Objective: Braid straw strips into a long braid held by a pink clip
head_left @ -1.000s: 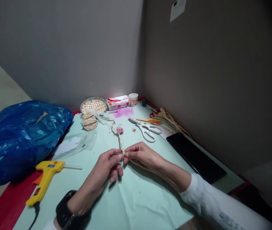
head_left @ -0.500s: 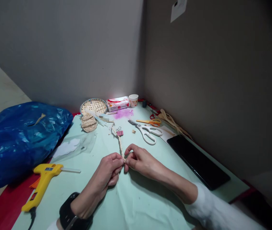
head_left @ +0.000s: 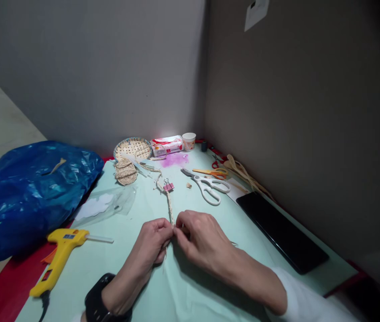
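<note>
A pale cream braided fibre cord (head_left: 170,208) is laid lengthwise at mid-table, its near end held up between both hands. That end is pinched between thumb and index finger of the left hand (head_left: 153,241), remaining fingers curled under. The same spot is gripped by the thumb and bent fingertips of the right hand (head_left: 206,239); exact finger contact partly hidden. A black watch (head_left: 103,298) is worn on the left wrist.

Farther up, a pink binder clip (head_left: 168,187) is seen against the cord; whether it is clamped on cannot be told. White-handled metal scissors (head_left: 208,185) are placed right of the clip, orange-handled scissors (head_left: 206,171) just behind them. A flat black rectangular slab (head_left: 280,230) is set along the right edge. At left, a yellow plastic glue gun (head_left: 61,255) is laid in front of a large blue plastic bag (head_left: 42,192). A beige twine bundle (head_left: 125,172) is placed before a round woven basket (head_left: 132,146). Everything is underlaid by a mint-green sheet (head_left: 156,295).
</note>
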Motion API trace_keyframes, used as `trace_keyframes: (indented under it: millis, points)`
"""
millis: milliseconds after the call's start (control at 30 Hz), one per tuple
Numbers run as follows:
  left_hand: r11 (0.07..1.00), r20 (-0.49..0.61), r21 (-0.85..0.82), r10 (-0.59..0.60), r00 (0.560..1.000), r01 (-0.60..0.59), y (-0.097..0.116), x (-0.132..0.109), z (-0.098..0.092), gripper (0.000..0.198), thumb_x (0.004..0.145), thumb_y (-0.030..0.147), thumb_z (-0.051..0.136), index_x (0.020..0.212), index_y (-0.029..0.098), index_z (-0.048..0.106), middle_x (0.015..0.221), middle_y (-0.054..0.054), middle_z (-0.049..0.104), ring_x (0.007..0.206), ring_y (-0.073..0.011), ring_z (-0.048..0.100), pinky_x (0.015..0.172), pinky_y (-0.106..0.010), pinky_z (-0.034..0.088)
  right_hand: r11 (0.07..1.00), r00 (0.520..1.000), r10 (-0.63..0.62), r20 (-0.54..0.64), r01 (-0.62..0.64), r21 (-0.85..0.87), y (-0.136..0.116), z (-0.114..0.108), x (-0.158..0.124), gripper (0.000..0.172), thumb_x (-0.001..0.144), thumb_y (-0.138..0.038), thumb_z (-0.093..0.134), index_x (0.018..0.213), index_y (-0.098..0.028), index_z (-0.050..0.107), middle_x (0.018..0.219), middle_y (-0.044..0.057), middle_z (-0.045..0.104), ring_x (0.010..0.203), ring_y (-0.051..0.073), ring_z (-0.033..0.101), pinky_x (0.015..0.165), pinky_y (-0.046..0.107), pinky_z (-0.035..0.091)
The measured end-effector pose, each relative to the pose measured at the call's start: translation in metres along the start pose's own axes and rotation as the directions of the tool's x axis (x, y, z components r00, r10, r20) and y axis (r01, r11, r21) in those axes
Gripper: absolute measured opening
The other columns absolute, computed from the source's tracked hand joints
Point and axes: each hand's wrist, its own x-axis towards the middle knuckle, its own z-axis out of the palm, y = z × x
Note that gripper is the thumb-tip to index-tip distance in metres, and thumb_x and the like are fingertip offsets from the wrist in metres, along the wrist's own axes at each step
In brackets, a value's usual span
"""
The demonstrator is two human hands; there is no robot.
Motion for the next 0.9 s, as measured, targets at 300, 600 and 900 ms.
trace_keyframes:
  millis: [300, 600, 900]
  points:
    - [0.983, 0.138, -0.182, 0.054, 0.989, -0.028, -0.008, -0.003, -0.010, 0.021, 0.079, 0.031, 0.060, 0.067, 0.016, 0.050, 0.050, 0.011, 0.030, 0.038, -0.0017, 0.018, 0.034, -0.014, 0.018, 0.948, 0.959, -0.232, 0.160, 0.260, -0.185, -0.004, 0.012, -0.013, 0.021, 0.081, -0.014, 0.045, 0.099, -0.015, 0.057, 0.082, 0.005, 0.065, 0.058, 0.015, 0.048, 0.053, 0.032, 0.017]
    - [0.994, 0.099, -0.105, 0.038, 0.994, -0.028, -0.008, -0.004, -0.006, 0.024, 0.076, 0.038, 0.065, 0.072, 0.017, 0.053, 0.047, 0.012, 0.032, 0.034, -0.0012, 0.018, 0.031, -0.014, 0.015, 0.992, 0.998, 0.038, -0.048, -0.031, 0.126, 0.003, 0.001, 0.004, 0.023, 0.089, -0.024, 0.046, 0.107, -0.016, 0.058, 0.094, 0.009, 0.065, 0.087, 0.020, 0.056, 0.075, 0.030, 0.037]
    - [0.987, 0.029, 0.131, 0.094, 0.995, -0.097, -0.007, -0.007, -0.003, 0.020, 0.075, 0.037, 0.060, 0.070, 0.019, 0.052, 0.044, 0.011, 0.033, 0.034, -0.0047, 0.021, 0.035, -0.019, 0.015, 0.933, 0.981, 0.060, 0.185, -0.121, 0.338, 0.013, 0.010, 0.014, 0.027, 0.090, -0.029, 0.046, 0.071, -0.016, 0.059, 0.062, -0.002, 0.053, 0.060, 0.011, 0.043, 0.057, 0.023, 0.029]
